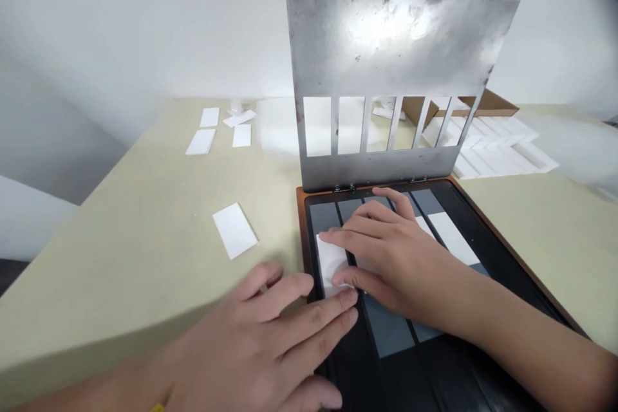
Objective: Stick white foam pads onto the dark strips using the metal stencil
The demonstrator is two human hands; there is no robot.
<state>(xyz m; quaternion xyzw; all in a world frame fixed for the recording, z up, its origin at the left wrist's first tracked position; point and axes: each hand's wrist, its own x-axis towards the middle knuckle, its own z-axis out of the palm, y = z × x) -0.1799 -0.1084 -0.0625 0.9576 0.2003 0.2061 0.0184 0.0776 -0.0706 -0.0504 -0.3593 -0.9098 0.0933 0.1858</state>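
A black tray (pixel 502 257) with grey strips lies on the table, its metal plate (pixel 347 58) with rectangular openings standing raised at the back. One white card (pixel 331 257) is on the leftmost strip. My left hand (pixel 284 328) has its fingers spread, fingertips at the near end of that card. Over the tray, my right hand (pixel 391 244) touches the same card with thumb and fingertips and hides part of the middle strips. Another white card (pixel 454 237) lies on a strip at the right, with a further one partly hidden by my right hand.
A white card stack (pixel 235 230) lies on the table (pixel 145 219) left of the tray. Several small white cards (pixel 201 141) sit at the back left. Behind the tray at the right are rows of white cards (pixel 502 161) and a cardboard box (pixel 497 104).
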